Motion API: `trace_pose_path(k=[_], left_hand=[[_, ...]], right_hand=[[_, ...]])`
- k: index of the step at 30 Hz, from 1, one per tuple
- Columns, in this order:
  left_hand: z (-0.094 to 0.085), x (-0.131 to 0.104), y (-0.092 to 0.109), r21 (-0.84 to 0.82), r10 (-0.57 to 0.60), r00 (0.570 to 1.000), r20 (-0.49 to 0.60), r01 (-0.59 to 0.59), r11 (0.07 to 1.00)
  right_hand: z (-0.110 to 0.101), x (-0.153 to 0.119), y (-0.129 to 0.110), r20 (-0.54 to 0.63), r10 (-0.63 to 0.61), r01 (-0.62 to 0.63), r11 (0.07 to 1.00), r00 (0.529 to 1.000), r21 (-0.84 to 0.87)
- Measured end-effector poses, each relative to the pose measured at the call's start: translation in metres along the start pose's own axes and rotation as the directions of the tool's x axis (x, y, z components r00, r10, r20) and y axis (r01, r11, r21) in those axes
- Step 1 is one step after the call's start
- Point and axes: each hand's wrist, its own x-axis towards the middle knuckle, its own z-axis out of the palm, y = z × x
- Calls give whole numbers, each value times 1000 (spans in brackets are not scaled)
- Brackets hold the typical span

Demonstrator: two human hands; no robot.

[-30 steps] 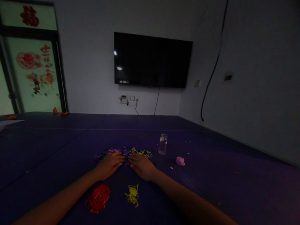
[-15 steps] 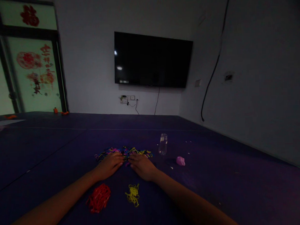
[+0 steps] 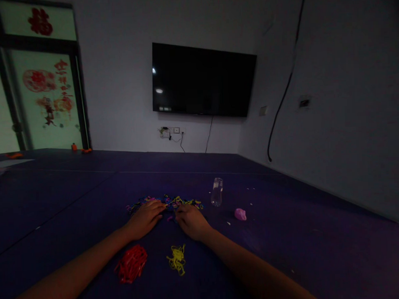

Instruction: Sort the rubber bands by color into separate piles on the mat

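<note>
A mixed pile of coloured rubber bands (image 3: 170, 203), in yellow, blue, pink and dark tones, spreads across the purple surface ahead of me. My left hand (image 3: 148, 216) lies over the pile's left part, fingers stretched forward and touching it. At the pile's right part is my right hand (image 3: 190, 220), its fingers bent and drawn together; whatever is between the fingertips is hidden. Closer to me, between my forearms, lie a heap of red bands (image 3: 132, 263) on the left and a smaller heap of yellow bands (image 3: 177, 259) on the right.
A clear bottle (image 3: 217, 192) stands open to the right of the pile, with a pink crumpled-looking object (image 3: 240, 214) nearby. Small white scraps dot the purple surface (image 3: 287, 233). A television (image 3: 203, 79) hangs on the far wall, and a black cable (image 3: 284, 94) runs down the right wall.
My right hand has shifted slightly right, and its fingers have curled in from a flatter pose. My left hand has barely moved.
</note>
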Motion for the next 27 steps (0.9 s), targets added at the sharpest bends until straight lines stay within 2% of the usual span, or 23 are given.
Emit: trace_pose_path(k=[9, 15, 18, 20, 24, 27], left_hand=[[0, 1, -1, 35, -49, 992, 115, 45, 998], [-2, 2, 0, 10, -9, 996, 89, 8, 1000], [-2, 3, 0, -29, 30, 997, 76, -28, 999], [-1, 3, -1, -45, 41, 996, 74, -37, 998], [-1, 2, -1, -51, 40, 997, 59, -37, 998], [-1, 2, -1, -55, 47, 997, 61, -43, 998]], right_hand=[[-2, -4, -5, -17, 67, -67, 998, 998, -22], [-9, -1, -12, -3, 206, -205, 972, 979, -117], [-11, 0, -13, -36, 273, -275, 950, 961, -148], [-11, 0, -12, -53, 257, -261, 957, 965, -126], [-6, 0, -7, -41, 111, -113, 992, 993, -54], [-2, 0, -4, -33, 80, -81, 996, 996, -39]])
